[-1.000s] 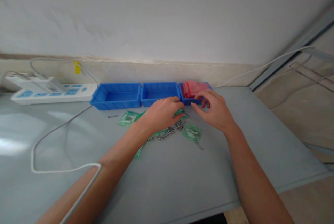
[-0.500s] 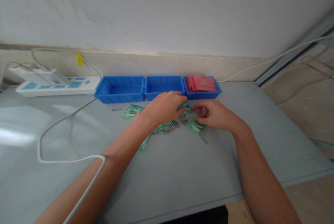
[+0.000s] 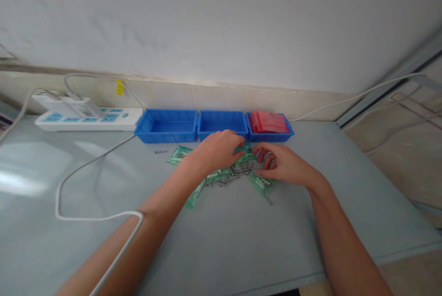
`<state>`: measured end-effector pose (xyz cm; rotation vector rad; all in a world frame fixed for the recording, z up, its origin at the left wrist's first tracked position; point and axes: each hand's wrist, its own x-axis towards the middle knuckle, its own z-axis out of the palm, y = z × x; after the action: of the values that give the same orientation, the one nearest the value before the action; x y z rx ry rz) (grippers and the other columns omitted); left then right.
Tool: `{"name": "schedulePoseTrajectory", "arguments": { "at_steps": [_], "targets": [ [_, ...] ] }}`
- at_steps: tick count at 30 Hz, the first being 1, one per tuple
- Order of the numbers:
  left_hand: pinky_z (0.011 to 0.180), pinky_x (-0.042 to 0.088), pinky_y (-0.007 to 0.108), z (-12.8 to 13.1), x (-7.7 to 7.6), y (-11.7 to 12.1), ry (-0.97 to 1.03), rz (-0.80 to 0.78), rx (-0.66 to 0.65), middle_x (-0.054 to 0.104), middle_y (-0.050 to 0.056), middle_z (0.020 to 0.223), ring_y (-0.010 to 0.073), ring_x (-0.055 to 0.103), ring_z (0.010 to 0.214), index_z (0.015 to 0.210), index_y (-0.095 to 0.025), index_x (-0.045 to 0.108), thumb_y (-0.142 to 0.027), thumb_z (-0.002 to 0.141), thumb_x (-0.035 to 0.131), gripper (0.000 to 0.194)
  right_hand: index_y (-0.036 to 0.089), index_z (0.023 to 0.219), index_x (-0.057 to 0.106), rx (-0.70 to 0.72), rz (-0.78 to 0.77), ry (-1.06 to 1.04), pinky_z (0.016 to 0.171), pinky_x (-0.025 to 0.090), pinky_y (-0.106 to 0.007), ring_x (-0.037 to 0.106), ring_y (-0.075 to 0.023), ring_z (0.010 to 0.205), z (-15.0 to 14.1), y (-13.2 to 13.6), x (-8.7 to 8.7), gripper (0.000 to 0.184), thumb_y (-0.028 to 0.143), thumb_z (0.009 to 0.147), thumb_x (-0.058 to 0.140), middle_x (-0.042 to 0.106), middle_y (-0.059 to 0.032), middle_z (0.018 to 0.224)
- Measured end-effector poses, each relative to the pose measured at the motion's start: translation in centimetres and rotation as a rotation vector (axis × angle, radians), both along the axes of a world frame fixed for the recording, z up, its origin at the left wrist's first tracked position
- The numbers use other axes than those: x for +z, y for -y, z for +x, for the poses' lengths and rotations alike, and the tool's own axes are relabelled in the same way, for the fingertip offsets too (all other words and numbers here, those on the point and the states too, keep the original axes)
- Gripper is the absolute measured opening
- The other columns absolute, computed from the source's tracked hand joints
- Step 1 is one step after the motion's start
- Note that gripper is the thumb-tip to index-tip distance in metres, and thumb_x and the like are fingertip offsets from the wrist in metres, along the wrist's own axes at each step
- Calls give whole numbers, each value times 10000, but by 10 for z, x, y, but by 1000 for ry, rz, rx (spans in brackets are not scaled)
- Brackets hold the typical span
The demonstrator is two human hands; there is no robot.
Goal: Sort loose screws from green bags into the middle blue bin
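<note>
My left hand (image 3: 223, 148) hovers over the pile with its thumb and fingers apart, next to a green plastic bag (image 3: 246, 154). Opposite it, my right hand (image 3: 285, 163) has loosely curled fingers with a gap to the thumb, and I see nothing between them. Its thumb lies at the edge of another green bag with metal pieces inside (image 3: 263, 184). Between the hands and in front of them are loose metal screws (image 3: 238, 171). More green bags (image 3: 178, 154) lie at the left, partly hidden by my left forearm. A single screw (image 3: 269, 200) sits below the right bag.
Along the wall stand a left blue bin (image 3: 165, 138), a middle blue bin (image 3: 223, 116) and a right blue bin (image 3: 271, 137) holding red bags (image 3: 271, 122). A white power strip (image 3: 120, 123) is at the left. A white cable (image 3: 100, 217) crosses over my left forearm. One screw (image 3: 160, 152) lies apart.
The view has tilted up a little, so everything sits lower in the picture. My right fingers have spread slightly wider; my left hand stays over the pile.
</note>
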<state>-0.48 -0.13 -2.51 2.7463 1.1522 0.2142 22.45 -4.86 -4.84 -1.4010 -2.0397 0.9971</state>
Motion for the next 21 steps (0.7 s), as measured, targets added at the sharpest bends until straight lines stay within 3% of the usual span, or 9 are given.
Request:
{"name": "schedulePoseTrajectory", "arguments": {
  "at_steps": [6, 12, 15, 18, 21],
  "targets": [
    [716, 509, 322, -6, 7, 1, 75, -13, 14, 738, 89, 952, 272, 708, 903, 1000, -215, 735, -266, 932, 608, 153, 200, 1042, 686, -3, -126, -237, 687, 589, -310, 688, -166, 709, -1, -5, -4, 328, 223, 726, 773, 710, -7, 807],
    [733, 509, 284, -23, 10, 15, 369, -59, -10, 738, 55, 887, 187, 679, 791, 1005, -212, 749, -329, 983, 532, 248, 223, 1106, 686, -37, -103, -402, 739, 588, -325, 708, -180, 782, 1, -5, 4, 393, 333, 753, 821, 732, -23, 861],
    [709, 519, 258, -33, 3, 30, 552, -191, 56, 759, 41, 890, 167, 683, 775, 1002, -201, 753, -427, 1012, 491, 346, 231, 1084, 689, -84, -17, -517, 689, 579, -304, 679, -168, 751, -8, -6, 7, 405, 370, 738, 846, 712, -19, 860],
    [757, 548, 253, -41, -10, 43, 745, -319, 105, 777, 42, 992, 173, 706, 855, 1043, -194, 745, -450, 961, 586, 312, 247, 1073, 687, -129, 47, -636, 656, 580, -304, 644, -162, 727, -26, -6, 3, 389, 399, 750, 842, 686, -8, 844],
    [742, 556, 257, -45, -22, 49, 833, -449, 114, 752, 33, 858, 164, 691, 779, 927, -165, 724, -430, 911, 657, 274, 264, 1055, 686, -188, 73, -725, 661, 588, -305, 642, -165, 749, -45, -4, -4, 378, 406, 744, 847, 691, -5, 861]
  ]
}}
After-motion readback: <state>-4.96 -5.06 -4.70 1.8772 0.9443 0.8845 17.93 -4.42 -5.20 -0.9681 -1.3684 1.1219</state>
